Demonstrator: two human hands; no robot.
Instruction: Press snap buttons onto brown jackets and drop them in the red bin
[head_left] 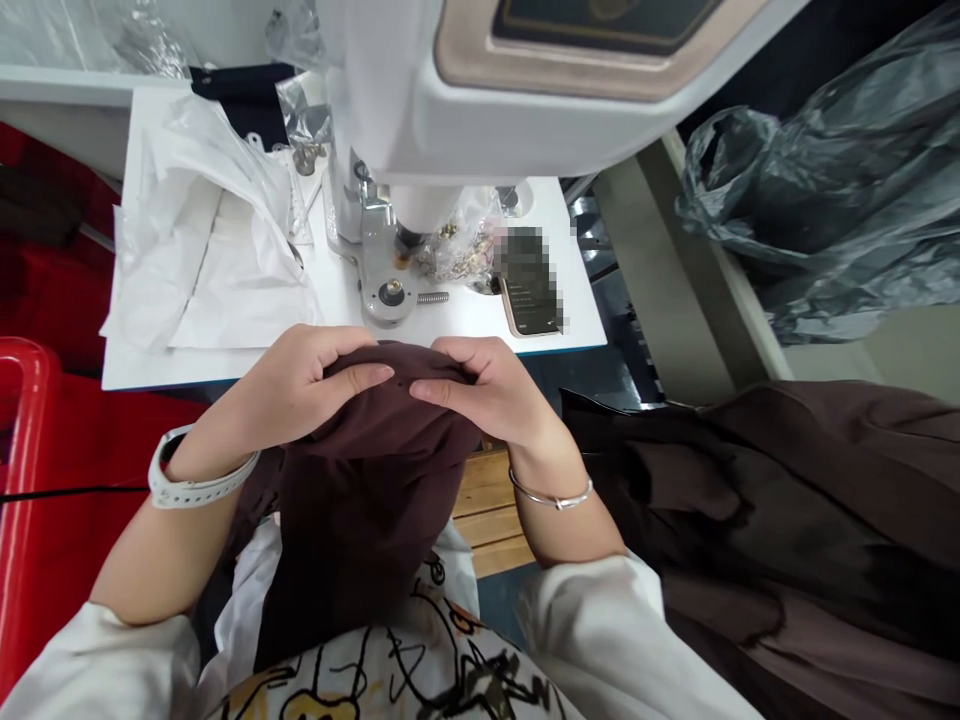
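Observation:
A dark brown garment [375, 430] hangs from both hands at the front edge of the white table and drapes down over the lap. My left hand [315, 385] grips its upper edge, the thumb lying on top of the cloth. From the other side my right hand [484, 385] pinches the same edge, thumb pointing inward. A small dark spot shows on the fabric between the thumbs. Just beyond the cloth sits the lower arm [390, 295] of a white press machine [390, 110], with a round metal die at its end. The fingers under the cloth are hidden.
On the white table [450, 325] lie a phone [532, 290], a spring [433, 298], a plastic bag of small metal parts [465, 245] and white wrapping [217, 240]. A red bin [30, 450] stands left. More brown garments [825, 480] are piled right, below grey plastic [840, 180].

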